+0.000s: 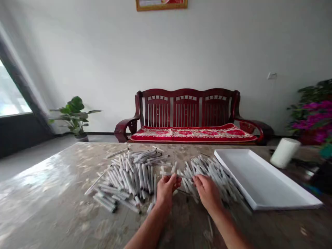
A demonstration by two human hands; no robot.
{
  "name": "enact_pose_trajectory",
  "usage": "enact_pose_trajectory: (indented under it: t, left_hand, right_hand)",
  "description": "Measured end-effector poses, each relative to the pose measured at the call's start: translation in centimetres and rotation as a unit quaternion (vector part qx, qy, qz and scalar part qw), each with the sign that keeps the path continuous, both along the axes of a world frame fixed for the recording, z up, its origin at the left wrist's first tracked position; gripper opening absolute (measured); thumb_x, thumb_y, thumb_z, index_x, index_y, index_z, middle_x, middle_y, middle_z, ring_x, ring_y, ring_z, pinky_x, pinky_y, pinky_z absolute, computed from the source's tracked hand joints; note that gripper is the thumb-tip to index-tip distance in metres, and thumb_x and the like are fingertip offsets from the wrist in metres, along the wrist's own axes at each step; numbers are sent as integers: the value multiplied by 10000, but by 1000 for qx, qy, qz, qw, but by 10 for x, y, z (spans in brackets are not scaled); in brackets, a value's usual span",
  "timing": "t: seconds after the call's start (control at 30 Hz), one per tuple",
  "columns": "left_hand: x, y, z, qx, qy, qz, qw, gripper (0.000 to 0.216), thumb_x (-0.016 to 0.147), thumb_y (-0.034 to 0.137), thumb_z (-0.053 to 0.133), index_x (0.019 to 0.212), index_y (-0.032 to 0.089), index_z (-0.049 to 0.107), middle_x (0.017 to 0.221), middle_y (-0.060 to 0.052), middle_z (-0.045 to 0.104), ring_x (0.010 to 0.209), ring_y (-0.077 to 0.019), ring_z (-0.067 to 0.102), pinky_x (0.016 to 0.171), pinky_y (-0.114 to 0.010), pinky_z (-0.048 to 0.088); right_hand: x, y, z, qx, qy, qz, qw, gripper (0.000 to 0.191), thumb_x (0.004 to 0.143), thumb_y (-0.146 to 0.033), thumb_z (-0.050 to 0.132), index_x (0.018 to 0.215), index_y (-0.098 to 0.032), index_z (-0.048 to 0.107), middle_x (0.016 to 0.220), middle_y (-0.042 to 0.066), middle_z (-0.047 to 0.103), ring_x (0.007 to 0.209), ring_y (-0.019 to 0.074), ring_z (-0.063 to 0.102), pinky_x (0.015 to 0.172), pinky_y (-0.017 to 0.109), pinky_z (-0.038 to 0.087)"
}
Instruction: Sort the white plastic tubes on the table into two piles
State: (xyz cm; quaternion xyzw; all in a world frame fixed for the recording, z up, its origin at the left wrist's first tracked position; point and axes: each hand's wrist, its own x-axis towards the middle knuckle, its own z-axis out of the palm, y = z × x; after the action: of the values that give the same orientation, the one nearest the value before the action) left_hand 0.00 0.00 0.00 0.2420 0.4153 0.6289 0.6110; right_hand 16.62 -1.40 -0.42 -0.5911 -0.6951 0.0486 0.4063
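In front of me, my left hand (168, 190) pinches a slim, whitish pen (168, 173) held nearly level between thumb and fingers. Its thin right part reaches toward my right hand (207, 193), whose thumb and forefinger are closed at that end; the exact grip there is blurred. To the left of my hands lies a heap of pale, translucent pens (129, 176), many with dark ends. Another heap of similar pens (212, 173) spreads behind and beside my right hand.
A shallow white tray (280, 185) lies right of the heaps on the stone-patterned table (57, 204). Beyond its far right corner is a white roll (284, 153), near dark items and pink flowers (315, 117). A red wooden bench (185, 107) stands past the table.
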Motion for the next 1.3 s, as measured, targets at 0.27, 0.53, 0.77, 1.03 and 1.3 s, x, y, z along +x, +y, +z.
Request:
enact_pose_trajectory:
  t: [0.27, 0.53, 0.77, 1.03, 1.3]
  left_hand:
    - [1, 0, -3, 11, -16, -7, 1000, 513, 400, 466, 932, 663, 127, 651, 604, -9, 670, 590, -125, 657, 551, -212, 527]
    - [1, 1, -5, 8, -18, 2, 1000, 527, 376, 468, 936, 655, 125, 651, 597, -4, 664, 585, -127, 654, 548, -212, 523]
    - [3, 0, -3, 7, -13, 3, 1000, 515, 376, 464, 934, 629, 122, 642, 572, -8, 651, 569, -133, 651, 535, -216, 515]
    - [2, -1, -2, -1, -24, 12, 1000, 505, 395, 453, 935, 636, 131, 628, 580, -9, 654, 573, -128, 658, 536, -205, 522]
    - [-3, 4, -3, -14, -40, 45, 998, 504, 390, 426, 944, 670, 138, 639, 620, -13, 674, 612, -132, 678, 553, -197, 541]
  right_hand:
    - [-1, 0, 1, 68, 40, 18, 997, 249, 937, -333, 484, 981, -209, 695, 931, 63, 727, 888, 213, 646, 809, 308, 454]
    - [0, 1, 2, 63, 22, 9, 998, 178, 900, -297, 544, 904, -219, 704, 890, 47, 730, 884, 214, 641, 820, 308, 444]
    - [1, 0, 2, 46, -26, -1, 999, 236, 936, -318, 527, 842, -222, 721, 812, 50, 735, 804, 216, 642, 739, 297, 436]
    - [0, 1, 2, 96, -29, 6, 995, 99, 851, -182, 612, 875, -221, 700, 854, 37, 732, 848, 218, 636, 800, 319, 439]
    - [3, -1, 3, 95, -59, -16, 994, 149, 890, -242, 560, 945, -230, 698, 940, 60, 723, 918, 247, 627, 845, 368, 453]
